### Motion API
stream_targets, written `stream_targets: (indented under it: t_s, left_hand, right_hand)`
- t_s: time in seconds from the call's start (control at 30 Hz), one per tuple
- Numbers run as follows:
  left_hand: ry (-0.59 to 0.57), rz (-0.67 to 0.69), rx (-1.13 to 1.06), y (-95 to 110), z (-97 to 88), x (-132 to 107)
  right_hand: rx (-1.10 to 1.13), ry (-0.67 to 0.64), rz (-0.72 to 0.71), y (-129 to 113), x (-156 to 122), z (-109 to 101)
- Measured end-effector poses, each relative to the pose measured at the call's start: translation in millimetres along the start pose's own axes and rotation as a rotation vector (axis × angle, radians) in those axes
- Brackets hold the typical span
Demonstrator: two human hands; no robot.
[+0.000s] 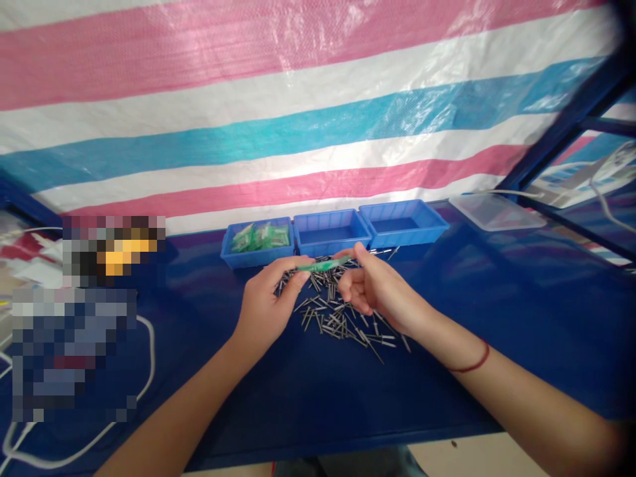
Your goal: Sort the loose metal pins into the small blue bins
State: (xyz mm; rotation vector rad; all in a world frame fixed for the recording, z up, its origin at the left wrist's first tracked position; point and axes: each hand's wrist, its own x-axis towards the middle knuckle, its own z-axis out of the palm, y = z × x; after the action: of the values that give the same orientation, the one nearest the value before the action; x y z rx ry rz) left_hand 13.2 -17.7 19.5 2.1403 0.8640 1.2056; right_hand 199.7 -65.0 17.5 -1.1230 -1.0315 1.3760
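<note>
Between my two hands a small green-and-clear plastic bag (325, 265) is stretched out nearly flat, seen almost edge-on. My left hand (271, 291) pinches its left end between thumb and fingers. At the other end, my right hand (372, 285) grips it with thumb and forefinger, the remaining fingers curled below. What the bag contains cannot be made out. Under and in front of both hands lies a loose pile of metal pop rivets (338, 321), partly covered by the hands. Similar green bags (261, 236) lie in the left blue bin (258, 256) behind my left hand.
Two more blue bins, a middle one (332, 243) and a right one (405, 232), continue the row along the striped sheet (278, 139). A clear plastic lid (497, 212) lies at the back right. A white cable (152, 351) loops over the blue table (497, 318) at left, beside blurred-out items.
</note>
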Motion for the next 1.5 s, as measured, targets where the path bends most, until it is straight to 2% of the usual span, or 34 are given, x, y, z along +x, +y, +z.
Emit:
stream_targets:
  t_s: [0.03, 0.1, 0.17, 0.23, 0.37, 0.47, 0.53, 0.6, 0.67, 0.73, 0.8, 0.9, 0.97, 1.07, 1.13, 1.23, 1.33, 1.4, 1.5]
  left_hand:
    - [-0.038, 0.097, 0.043, 1.5, -0.2, -0.8]
    - [-0.103, 0.237, 0.108, 3.4, -0.2, -1.6]
    - [-0.117, 0.252, 0.136, 3.7, 0.4, -1.5]
    - [-0.119, 0.148, 0.078, 3.3, 2.0, -1.6]
    - [-0.188, -0.154, -0.159, 3.2, 8.2, -3.6]
    - [-0.144, -0.215, -0.176, -0.3, 6.1, 2.5]
    - [-0.017, -0.209, -0.093, -8.4, -5.2, 16.3]
    - [0.101, -0.224, 0.016, -22.2, -24.0, 37.1]
    - [0.132, -0.247, 0.172, -40.0, -44.7, 59.6]
    - [0.059, -0.26, 0.415, -58.5, -60.1, 77.9]
    - [-0.091, -0.251, 0.645, -73.5, -66.1, 88.6]
    - [-0.105, -0.162, 0.853, -82.5, -60.4, 91.4]
    - [-0.058, -0.07, 0.881, -77.0, -53.8, 86.3]
    - [-0.016, 0.087, 0.823, -56.7, -49.8, 65.0]
    - [-0.15, 0.127, 0.743, -44.1, -51.2, 39.4]
    - [-0.31, 0.045, 0.756, -39.5, -52.9, -7.2]
    - [-0.391, -0.052, 0.8, -49.2, -49.4, -40.3]
    - [-0.413, -0.082, 0.817, -55.2, -44.7, -47.5]
    - [-0.435, -0.092, 0.835, -56.5, -37.1, -44.3]
  right_hand:
    - [0.08, -0.054, 0.064, -0.4, 0.2, 0.9]
    - [0.164, -0.091, 0.09, -0.1, 0.7, 1.2]
    - [0.172, -0.069, 0.031, 1.7, 1.6, -0.4]
    - [0.127, -0.046, -0.058, 4.6, 2.6, -2.6]
    - [-0.045, -0.028, -0.249, 9.2, 2.3, -2.9]
    - [-0.1, -0.019, -0.291, 8.6, 1.0, -0.4]
    - [-0.1, 0.015, -0.297, 6.4, 1.1, -0.4]
    - [-0.106, 0.057, -0.294, 4.2, 2.1, -2.4]
    - [-0.115, 0.081, -0.27, 3.6, 3.6, -5.0]
    - [-0.125, 0.085, -0.236, 5.1, 5.0, -6.9]
    - [-0.137, 0.076, -0.208, 6.9, 6.3, -7.9]
    - [-0.167, 0.07, -0.217, 4.1, 7.5, -11.8]
    - [-0.245, 0.084, -0.27, -4.2, 7.0, -19.4]
    - [-0.511, 0.107, -0.357, -19.8, 1.7, -39.2]
    - [-0.723, 0.125, -0.385, -23.4, -4.9, -56.3]
    - [-1.02, 0.163, -0.478, -9.7, -15.5, -83.5]
    - [-1.219, 0.224, -0.525, 16.4, -20.4, -107.0]
    - [-1.292, 0.234, -0.499, 30.3, -19.9, -116.9]
    - [-1.37, 0.186, -0.448, 39.8, -16.8, -120.2]
